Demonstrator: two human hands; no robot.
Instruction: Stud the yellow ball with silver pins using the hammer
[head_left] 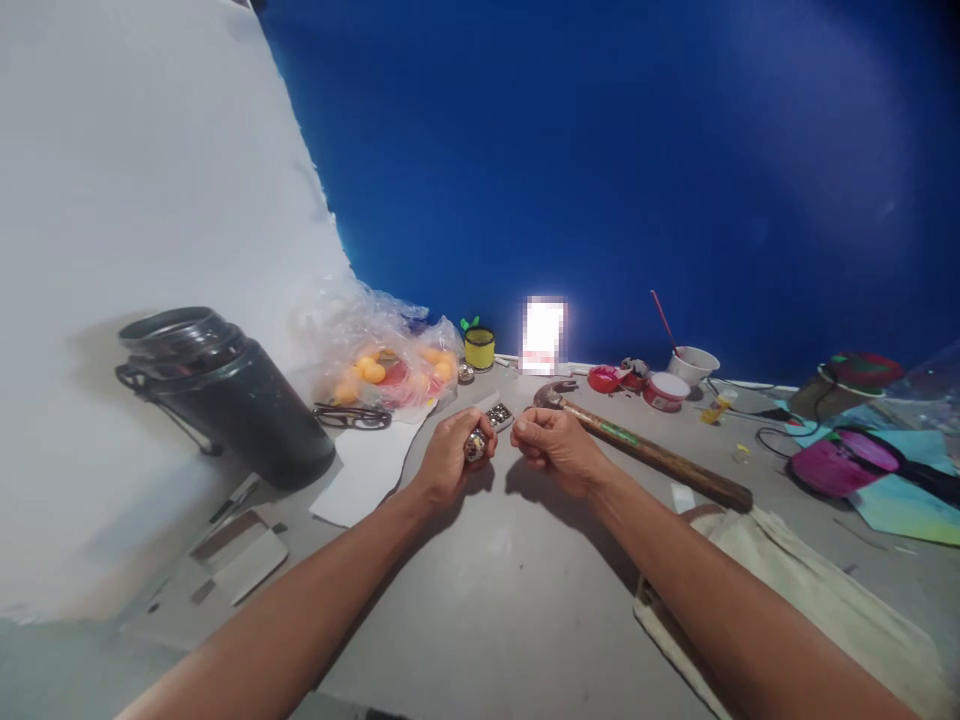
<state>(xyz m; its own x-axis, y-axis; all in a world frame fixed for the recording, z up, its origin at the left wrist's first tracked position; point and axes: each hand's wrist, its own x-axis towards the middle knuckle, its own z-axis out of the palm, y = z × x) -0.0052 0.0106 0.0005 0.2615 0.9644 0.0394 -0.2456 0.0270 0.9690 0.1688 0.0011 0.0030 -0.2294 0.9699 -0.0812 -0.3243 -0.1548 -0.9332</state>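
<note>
1. Blue wall (600, 150) is seen behind the work area. A white sheet (135, 250) leans at the left, and a grey table (480, 600) carries all items.
2. A cloth bag (795, 590) lies at the near right, partly under the right forearm.
3. A dark jar (225, 395) is placed at the far left, well apart from both hands.
4. A hammer (652, 455) lies with its head just beyond the right hand. Its handle runs away to the right and towards the viewer.
5. A plastic bag (382, 360) holding orange balls is set beyond the left hand, near the wall.
6. The left hand (450, 455) is closed around a glittering ball (475, 445). The ball is exposed on the side facing the right hand.
7. The right hand (551, 445) is curled, with thumb pressed to forefinger. Whether anything is pinched there cannot be told.
8. The ball is located between the two hands, gripped by the left and just beside the right fingertips without visible contact.
9. A tile strip (499, 415) lies just beyond the ball. Its long axis is angled away and to the right. It is nearer the left hand, but contact with that hand cannot be confirmed.
</note>
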